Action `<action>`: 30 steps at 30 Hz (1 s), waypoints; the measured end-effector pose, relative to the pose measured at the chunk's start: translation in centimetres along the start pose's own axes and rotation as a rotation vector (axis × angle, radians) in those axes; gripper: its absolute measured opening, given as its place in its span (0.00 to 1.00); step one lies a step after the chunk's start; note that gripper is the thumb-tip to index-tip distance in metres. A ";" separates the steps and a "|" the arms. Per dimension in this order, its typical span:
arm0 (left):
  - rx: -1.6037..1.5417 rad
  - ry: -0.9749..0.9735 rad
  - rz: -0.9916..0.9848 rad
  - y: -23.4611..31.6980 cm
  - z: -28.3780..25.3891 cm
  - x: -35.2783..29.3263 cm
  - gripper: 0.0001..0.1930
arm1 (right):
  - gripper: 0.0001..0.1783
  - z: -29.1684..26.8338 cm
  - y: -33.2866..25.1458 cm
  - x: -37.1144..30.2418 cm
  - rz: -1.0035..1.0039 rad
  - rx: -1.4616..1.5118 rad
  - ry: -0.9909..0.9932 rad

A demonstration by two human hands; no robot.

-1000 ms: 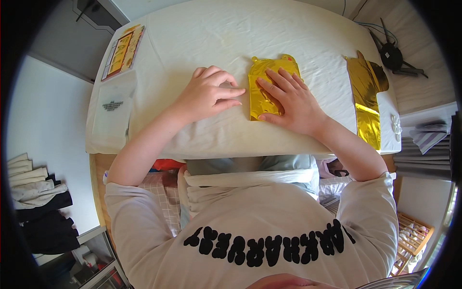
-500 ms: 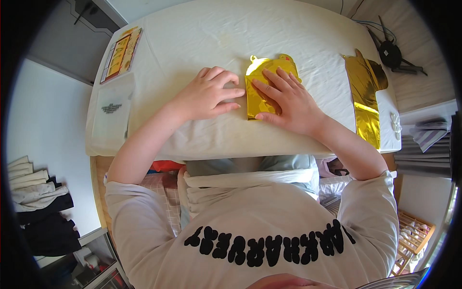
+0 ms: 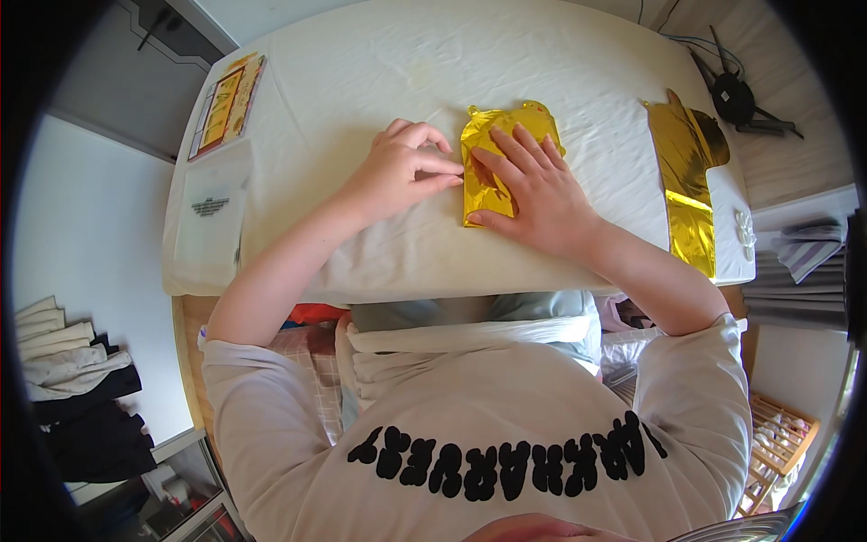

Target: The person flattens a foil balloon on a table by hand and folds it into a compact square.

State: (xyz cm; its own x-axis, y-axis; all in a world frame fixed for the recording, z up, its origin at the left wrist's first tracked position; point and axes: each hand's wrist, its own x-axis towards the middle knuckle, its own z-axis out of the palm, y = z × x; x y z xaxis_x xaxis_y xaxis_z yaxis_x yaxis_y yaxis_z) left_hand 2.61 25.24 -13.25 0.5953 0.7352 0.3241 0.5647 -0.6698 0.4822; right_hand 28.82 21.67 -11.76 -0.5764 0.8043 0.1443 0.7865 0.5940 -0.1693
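A deflated gold foil balloon (image 3: pixel 488 126), folded to a rough rectangle with small tabs at its far end, lies on the cloth-covered table (image 3: pixel 361 81). Flat across its right half rests my right hand (image 3: pixel 540 188), fingers stretched out and pressing the foil down. At the balloon's left edge, the thumb and index finger of my left hand (image 3: pixel 397 173) come together in a pinch on the foil. The other fingers of that hand are curled above. Part of the balloon is hidden under my right palm.
Another flat gold foil balloon (image 3: pixel 686 199) lies along the table's right side, beside a small white coil (image 3: pixel 745 233). A printed packet (image 3: pixel 226 107) and a clear plastic bag (image 3: pixel 212 226) sit on the left. A black stand-like object (image 3: pixel 736 98) is at the far right.
My left thumb and index finger have drawn together at the balloon's left edge. My right hand has shifted slightly, still flat on the foil.
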 end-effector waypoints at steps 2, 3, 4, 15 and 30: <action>-0.095 0.049 -0.063 -0.4 0.2 0.3 0.09 | 0.48 0.1 -0.1 0.0 0.004 -0.013 -0.012; -0.095 0.048 -0.062 -0.5 0.2 0.5 0.09 | 0.48 0.1 -0.1 0.0 0.009 -0.028 -0.024; -0.053 0.046 -0.102 -0.6 0.1 0.6 0.11 | 0.48 0.1 -0.1 0.0 0.010 -0.027 -0.024; 0.174 0.020 -0.025 0.9 -0.3 1.0 0.26 | 0.51 0.3 0.2 -0.1 -0.003 -0.005 0.001; 0.396 -0.144 -0.095 3.0 -1.2 0.7 0.43 | 0.52 0.2 0.2 -0.2 0.004 -0.019 -0.010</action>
State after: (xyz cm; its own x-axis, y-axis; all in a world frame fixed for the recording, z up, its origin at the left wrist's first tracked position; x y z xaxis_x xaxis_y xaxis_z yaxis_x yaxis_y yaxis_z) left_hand 4.00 23.87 -10.65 0.5877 0.7925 0.1630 0.7800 -0.6085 0.1462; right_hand 29.01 21.59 -12.01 -0.5756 0.8066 0.1342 0.7926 0.5907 -0.1510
